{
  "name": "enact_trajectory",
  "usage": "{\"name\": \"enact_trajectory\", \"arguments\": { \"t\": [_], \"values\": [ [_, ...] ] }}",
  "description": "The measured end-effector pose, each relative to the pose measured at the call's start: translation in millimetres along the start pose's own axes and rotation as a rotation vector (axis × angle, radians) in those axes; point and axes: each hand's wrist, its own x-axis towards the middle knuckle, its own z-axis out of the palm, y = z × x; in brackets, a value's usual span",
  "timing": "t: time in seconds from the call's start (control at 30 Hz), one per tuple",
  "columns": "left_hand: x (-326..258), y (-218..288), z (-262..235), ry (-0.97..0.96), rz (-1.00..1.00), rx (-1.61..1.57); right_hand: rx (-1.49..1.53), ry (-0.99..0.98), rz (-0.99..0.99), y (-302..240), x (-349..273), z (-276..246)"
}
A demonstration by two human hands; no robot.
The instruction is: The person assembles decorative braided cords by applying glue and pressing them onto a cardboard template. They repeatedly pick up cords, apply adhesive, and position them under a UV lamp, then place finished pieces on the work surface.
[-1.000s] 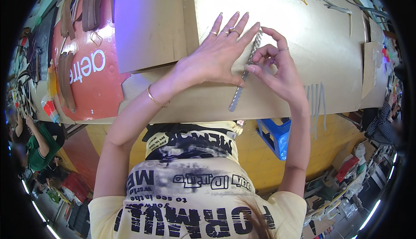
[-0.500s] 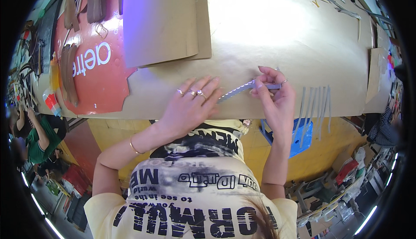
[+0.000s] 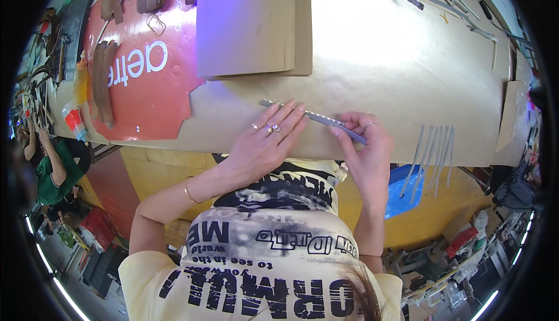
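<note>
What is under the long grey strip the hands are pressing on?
The thin grey braided strip lies flat on brown kraft paper covering the table. The left hand presses its middle and the right hand holds one end, so those parts are hidden. What lies beneath the paper cannot be seen.

Left hand (image 3: 269,140) flat, fingers spread; right hand (image 3: 364,146) pinching.

Bright light falls from above onto my work surface (image 3: 407,59), washing the brown paper pale with glare near the top middle, with a violet tint on the cardboard sheet (image 3: 247,24). My hands cast only faint shadows. The fisheye bends straight edges and blackens the corners; the rim looks soft and smeared.
</note>
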Motion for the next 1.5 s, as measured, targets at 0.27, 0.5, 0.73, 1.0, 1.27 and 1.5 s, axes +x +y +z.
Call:
{"name": "enact_trajectory", "arguments": {
  "t": [0.27,0.5,0.73,1.0,1.27,1.5],
  "values": [
    [-1,-6,17,0.002,0.003,-0.074,-0.302,0.012,0.032,-8,-6,4],
    [0,-1,20,-0.029,0.009,0.065,-0.227,-0.057,0.091,-4,-2,3],
    [4,3,20,0.01,-0.009,0.086,-0.086,-0.083,0.077,2,8,1],
    [5,5,22,0.016,-0.028,0.082,-0.124,-0.085,0.084,2,6,2],
    [9,12,25,0.01,-0.021,0.207,-0.179,-0.051,0.03,6,6,6],
    [12,17,21,-0.054,-0.002,0.282,-0.138,0.013,0.162,12,-3,-4]
  ]
}}
